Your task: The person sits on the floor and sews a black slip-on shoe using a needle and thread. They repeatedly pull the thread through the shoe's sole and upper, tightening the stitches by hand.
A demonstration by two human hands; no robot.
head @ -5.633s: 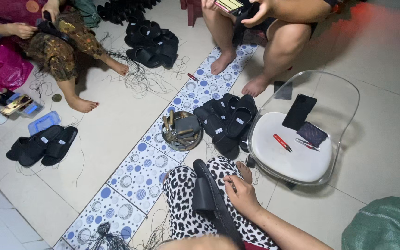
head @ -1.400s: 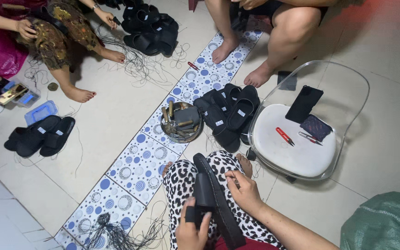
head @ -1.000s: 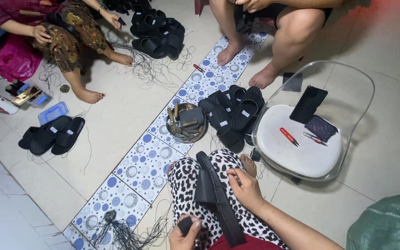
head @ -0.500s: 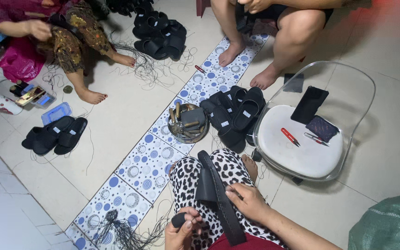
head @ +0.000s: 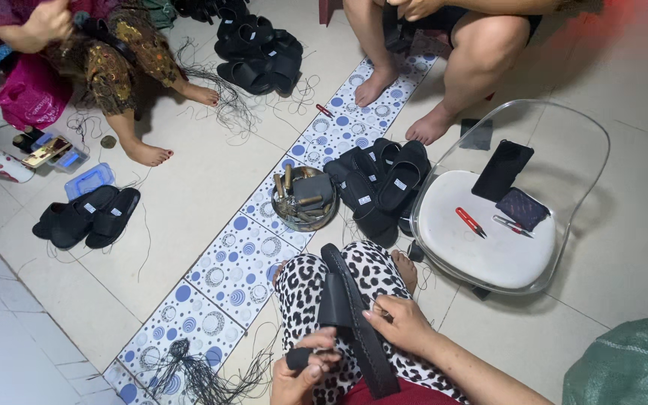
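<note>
A black slide sandal [head: 350,315] lies sole-edge up on my leopard-print lap. My right hand [head: 405,325] rests on its sole rim, fingers curled over it. My left hand [head: 301,375], low in the frame, pinches a small dark spool [head: 298,358] beside the sandal's strap. A tangle of black thread [head: 193,375] lies on the floor to the left of my knee.
A round metal bowl of tools [head: 305,197] and a pile of black sandals [head: 376,184] sit ahead. A clear chair [head: 519,210] at right holds a phone, a pouch and red clippers. Two other people sit opposite, with more sandals [head: 256,52] and another pair [head: 84,217] at left.
My left hand has come into view at the bottom and taken up the dark spool beside the sandal. My right hand slid lower along the sole. The view shifted slightly.
</note>
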